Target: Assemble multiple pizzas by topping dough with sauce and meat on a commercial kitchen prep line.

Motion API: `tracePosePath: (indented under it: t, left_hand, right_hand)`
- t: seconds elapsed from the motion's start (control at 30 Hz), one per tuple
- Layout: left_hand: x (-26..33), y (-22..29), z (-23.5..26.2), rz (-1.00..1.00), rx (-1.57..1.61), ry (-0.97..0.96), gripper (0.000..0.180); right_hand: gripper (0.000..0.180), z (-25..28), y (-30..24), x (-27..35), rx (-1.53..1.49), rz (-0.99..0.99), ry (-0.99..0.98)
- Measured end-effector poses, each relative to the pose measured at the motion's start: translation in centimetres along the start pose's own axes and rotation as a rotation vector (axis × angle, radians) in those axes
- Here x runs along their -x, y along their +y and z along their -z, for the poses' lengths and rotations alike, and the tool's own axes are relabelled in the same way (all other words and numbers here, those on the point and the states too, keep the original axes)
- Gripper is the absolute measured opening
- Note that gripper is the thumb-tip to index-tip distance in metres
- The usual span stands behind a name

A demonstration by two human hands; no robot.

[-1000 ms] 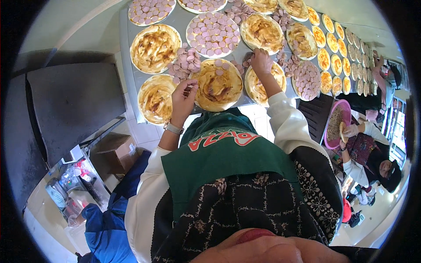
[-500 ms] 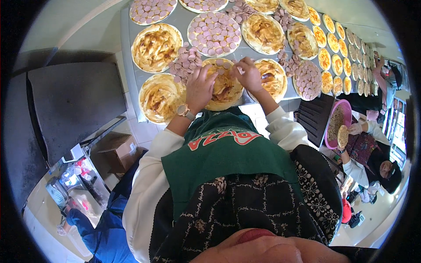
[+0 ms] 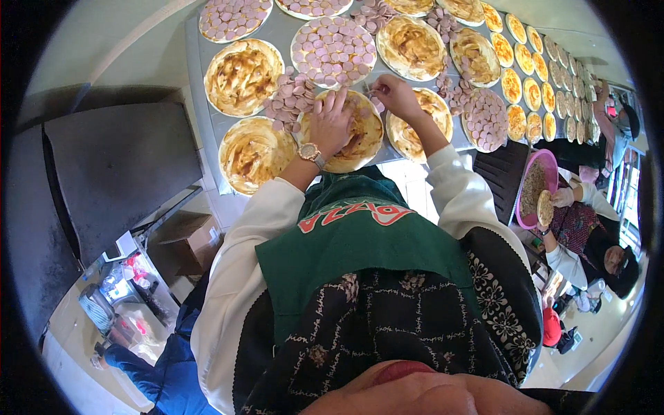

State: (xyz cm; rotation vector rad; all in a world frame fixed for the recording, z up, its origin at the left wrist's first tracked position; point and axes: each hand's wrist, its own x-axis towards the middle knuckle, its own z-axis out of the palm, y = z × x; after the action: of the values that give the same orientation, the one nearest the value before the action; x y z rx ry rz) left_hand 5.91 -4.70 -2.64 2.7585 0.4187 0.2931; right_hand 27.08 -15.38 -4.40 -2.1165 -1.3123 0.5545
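Note:
My left hand (image 3: 330, 124), with a wristwatch, lies palm-down on a sauced pizza base (image 3: 356, 138) at the near edge of the grey table (image 3: 200, 104), fingers together over pink sausage slices. My right hand (image 3: 395, 95) hovers at the far rim of the same base, fingers pinched on a sausage slice. A loose pile of sausage slices (image 3: 290, 100) sits just left of my left hand. Another sauced base (image 3: 418, 128) lies under my right forearm.
Several sauced bases (image 3: 242, 76) and sausage-covered bases (image 3: 334, 50) fill the table, with a long row of small ones (image 3: 526, 90) running right. A seated person holds a pink bowl (image 3: 531, 188) at the right. A cardboard box (image 3: 187, 238) stands below left.
Both hands came together over the middle near base: the left moved right from the left base, the right moved left from the right base.

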Motion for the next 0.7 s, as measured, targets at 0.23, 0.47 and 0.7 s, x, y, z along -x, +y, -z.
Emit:
tracePosePath:
  t: [0.23,0.47,0.7]
  left_hand:
    - [1.1,0.8,-0.3,-0.106,0.044,-0.056,0.043]
    - [0.3,0.7,-0.7,-0.07,-0.025,-0.074,0.044]
    - [0.7,0.9,0.1,-0.092,0.034,-0.029,0.039]
  right_hand:
    - [0.01,0.5,-3.1,5.7,-0.141,-0.073,0.185]
    - [0.012,-1.6,-3.7,6.9,-0.331,-0.158,0.024]
    - [0.013,-1.6,-2.8,4.6,0.103,-0.014,0.191]
